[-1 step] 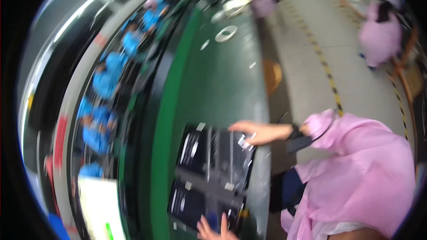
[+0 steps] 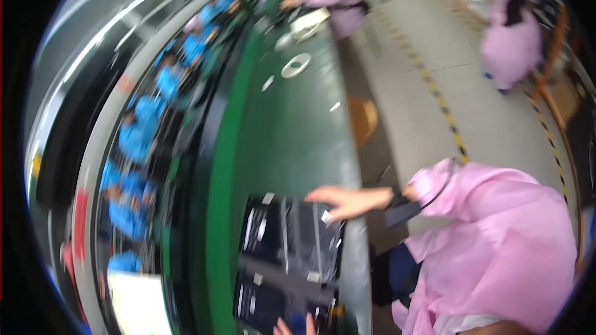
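A dark glossy flat panel point(image 2: 264, 226) with clear film and small white labels lies on the green tabletop. Below it in view sits a second dark panel point(image 2: 264, 304), close against the first. My right hand point(image 2: 347, 202), with a black band at the wrist, reaches in from the right in a pink sleeve. Its fingers lie stretched over the far right corner of the upper panel, thumb apart, beside a small white label. At the lower edge only spread fingertips of my left hand point(image 2: 293, 326) show, over the lower panel; the palm is out of frame.
Farther along the green table point(image 2: 292, 130) lie a white ring-shaped roll point(image 2: 296, 66) and a pale box point(image 2: 310, 20). Pink-clad people point(image 2: 512, 40) stand beyond. Several people in blue point(image 2: 138, 130) sit left. A bright screen point(image 2: 139, 301) is lower left; a round stool point(image 2: 362, 121) stands beside the table.
The view has turned, so the table, panels and hands sit lower and slightly left. Both hands keep about the same places over the panels.
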`<state>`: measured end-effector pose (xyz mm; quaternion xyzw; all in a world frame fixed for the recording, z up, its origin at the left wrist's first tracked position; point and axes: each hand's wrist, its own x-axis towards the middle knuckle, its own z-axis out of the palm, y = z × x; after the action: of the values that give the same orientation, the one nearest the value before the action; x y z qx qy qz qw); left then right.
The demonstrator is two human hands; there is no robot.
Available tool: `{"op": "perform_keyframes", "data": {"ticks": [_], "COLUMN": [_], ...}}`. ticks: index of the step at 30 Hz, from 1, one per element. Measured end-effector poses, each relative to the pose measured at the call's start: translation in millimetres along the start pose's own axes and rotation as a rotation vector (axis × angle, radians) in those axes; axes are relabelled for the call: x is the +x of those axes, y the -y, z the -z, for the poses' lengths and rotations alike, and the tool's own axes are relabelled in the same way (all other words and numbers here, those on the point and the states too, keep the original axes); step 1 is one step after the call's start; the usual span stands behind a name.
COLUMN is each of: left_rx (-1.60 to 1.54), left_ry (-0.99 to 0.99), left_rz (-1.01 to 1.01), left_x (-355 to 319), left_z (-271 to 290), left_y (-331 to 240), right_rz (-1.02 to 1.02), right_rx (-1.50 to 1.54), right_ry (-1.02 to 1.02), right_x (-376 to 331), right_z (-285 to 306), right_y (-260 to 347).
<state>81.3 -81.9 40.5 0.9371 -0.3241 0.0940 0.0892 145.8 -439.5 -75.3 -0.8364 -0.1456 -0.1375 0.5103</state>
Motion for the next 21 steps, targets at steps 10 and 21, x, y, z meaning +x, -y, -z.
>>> {"op": "perform_keyframes", "data": {"ticks": [10,21], "left_rx": [-0.660,0.242], "left_ry": [-0.393,-0.070], "left_rz": [0.072,0.133], "left_x": [-4,-26], "left_z": [-33,28], "left_y": [26,30], "right_rz": [-0.059,0.238], "right_rx": [0.130,-0.156], "right_ry": [-0.112,-0.099], "right_x": [5,30], "right_z": [-16,40], "right_y": [-17,41]}}
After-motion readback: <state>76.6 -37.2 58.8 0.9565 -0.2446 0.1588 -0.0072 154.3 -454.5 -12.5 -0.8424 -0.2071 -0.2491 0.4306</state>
